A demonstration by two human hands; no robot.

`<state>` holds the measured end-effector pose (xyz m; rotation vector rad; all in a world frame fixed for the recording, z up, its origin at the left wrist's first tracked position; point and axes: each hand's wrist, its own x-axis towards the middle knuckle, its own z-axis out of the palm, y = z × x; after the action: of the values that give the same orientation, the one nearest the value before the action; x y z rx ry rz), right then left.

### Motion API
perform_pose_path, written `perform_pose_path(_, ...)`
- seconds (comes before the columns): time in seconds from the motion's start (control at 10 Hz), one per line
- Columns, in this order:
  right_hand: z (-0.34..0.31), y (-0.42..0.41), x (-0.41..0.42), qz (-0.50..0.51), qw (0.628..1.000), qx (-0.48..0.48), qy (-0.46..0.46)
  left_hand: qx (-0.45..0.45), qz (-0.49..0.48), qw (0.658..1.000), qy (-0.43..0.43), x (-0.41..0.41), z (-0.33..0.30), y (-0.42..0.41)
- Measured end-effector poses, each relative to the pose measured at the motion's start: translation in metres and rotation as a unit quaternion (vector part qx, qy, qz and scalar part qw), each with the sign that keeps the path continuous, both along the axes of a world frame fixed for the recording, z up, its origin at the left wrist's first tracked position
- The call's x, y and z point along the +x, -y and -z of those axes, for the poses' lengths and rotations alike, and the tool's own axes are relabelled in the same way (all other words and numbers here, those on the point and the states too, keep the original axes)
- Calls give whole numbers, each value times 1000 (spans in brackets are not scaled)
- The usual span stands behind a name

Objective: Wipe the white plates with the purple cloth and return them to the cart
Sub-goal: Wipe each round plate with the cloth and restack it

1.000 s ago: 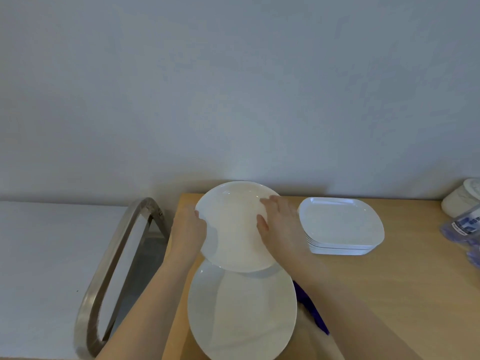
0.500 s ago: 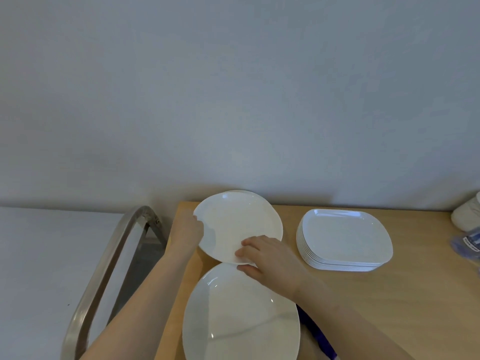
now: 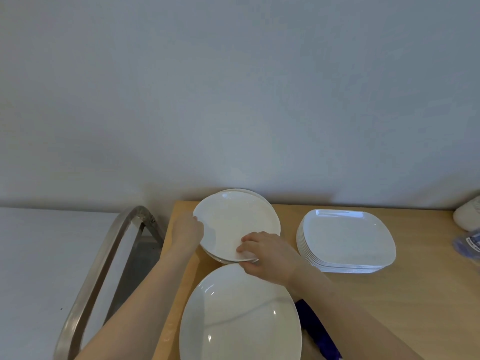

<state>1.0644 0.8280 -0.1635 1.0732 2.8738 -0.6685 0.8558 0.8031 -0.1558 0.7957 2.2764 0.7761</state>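
A round white plate (image 3: 233,222) lies on top of a small stack of round plates at the back left of the wooden cart top (image 3: 389,302). My left hand (image 3: 187,231) grips its left rim. At its near rim my right hand (image 3: 265,252) pinches it, fingers curled over the edge. A larger round white plate (image 3: 240,315) lies close to me. The purple cloth (image 3: 318,331) lies beside that plate's right edge, partly hidden under my right forearm.
A stack of several squarish white plates (image 3: 345,239) stands to the right. A metal cart handle (image 3: 104,268) curves at the left beside a white surface. At the far right edge are a white container (image 3: 467,215) and a blue-labelled packet (image 3: 467,246).
The plate held tilted up in both hands has come down flat onto the round stack. My right hand slid from the plate's right side to its near rim.
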Motion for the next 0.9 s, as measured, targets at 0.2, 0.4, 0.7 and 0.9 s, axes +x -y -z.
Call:
perform_pose_path(0.2,6,-6,0,3,1000,-17,-2,-10,39,997,-66,-5,8,-3)
perform_pose_path(0.4,7,-11,2,8,999,-41,5,-60,74,991,-95,6,1,-3)
perform_pose_path(0.7,7,-10,-5,37,999,-21,20,-19,53,993,-99,9,6,1)
perform_pose_path(0.9,13,-16,-18,71,997,16,41,-27,48,993,-106,5,11,1)
